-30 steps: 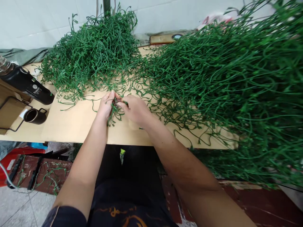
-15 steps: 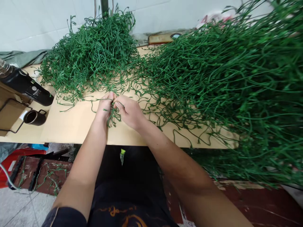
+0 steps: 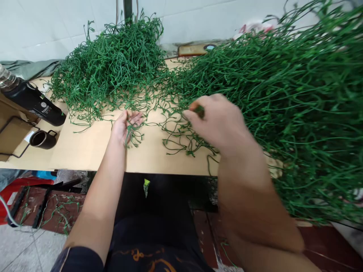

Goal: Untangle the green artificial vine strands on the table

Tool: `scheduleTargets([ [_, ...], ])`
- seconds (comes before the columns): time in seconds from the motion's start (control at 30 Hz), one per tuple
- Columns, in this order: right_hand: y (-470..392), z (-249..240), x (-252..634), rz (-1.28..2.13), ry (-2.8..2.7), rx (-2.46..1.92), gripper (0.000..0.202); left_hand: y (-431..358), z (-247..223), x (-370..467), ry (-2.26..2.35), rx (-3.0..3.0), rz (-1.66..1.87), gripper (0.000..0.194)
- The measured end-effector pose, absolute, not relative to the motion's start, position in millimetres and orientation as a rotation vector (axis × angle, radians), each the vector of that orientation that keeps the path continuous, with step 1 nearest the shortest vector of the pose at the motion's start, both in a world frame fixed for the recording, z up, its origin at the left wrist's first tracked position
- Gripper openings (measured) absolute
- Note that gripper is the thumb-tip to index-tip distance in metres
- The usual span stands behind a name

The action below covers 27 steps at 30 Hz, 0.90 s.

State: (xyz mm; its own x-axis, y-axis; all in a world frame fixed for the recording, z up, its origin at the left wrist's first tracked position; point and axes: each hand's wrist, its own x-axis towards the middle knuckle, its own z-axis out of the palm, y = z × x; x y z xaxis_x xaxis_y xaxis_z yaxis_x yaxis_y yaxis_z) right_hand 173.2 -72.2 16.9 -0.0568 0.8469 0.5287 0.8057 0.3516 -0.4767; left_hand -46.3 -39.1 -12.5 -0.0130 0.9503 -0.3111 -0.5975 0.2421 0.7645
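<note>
Two hands over green stems: left hand (image 3: 126, 124) loosely cupping a small bunch (image 3: 132, 135), right hand (image 3: 219, 122) fingers pinching one stem (image 3: 199, 111).

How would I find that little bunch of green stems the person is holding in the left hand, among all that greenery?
Start at the tan tabletop, between the tangled green heap at the back and the long stems on the right. Near the table's front edge lies the left hand, palm up. The small bunch sits in it, short and apart from both piles.
</note>
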Motion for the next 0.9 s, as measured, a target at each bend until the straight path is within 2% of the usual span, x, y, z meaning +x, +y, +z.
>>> scheduleTargets([
  [0.1,-64.2,13.3,202.0,-0.044,-1.77,-1.558,0.04,-39.5,-9.8,-46.1,0.898,0.457,1.264,0.03],
  [0.2,-72.2,16.2,185.5,-0.005,-1.789,-1.559,0.047,-38.9,-8.4,-45.4,0.861,0.465,1.245,0.03],
  [0.4,-83.9,11.7,93.9,0.211,-2.096,-1.327,0.036,-36.9,-12.8,-44.9,0.91,0.507,1.262,0.028],
  [0.5,-83.6,7.3,68.3,0.247,-2.173,-1.361,0.034,-35.3,-15.8,-43.4,0.909,0.535,1.292,0.027],
  [0.9,-80.5,-4.8,78.3,0.557,-2.13,-1.634,0.013,-33.0,-18.3,-39.2,0.904,0.481,1.402,0.027],
])
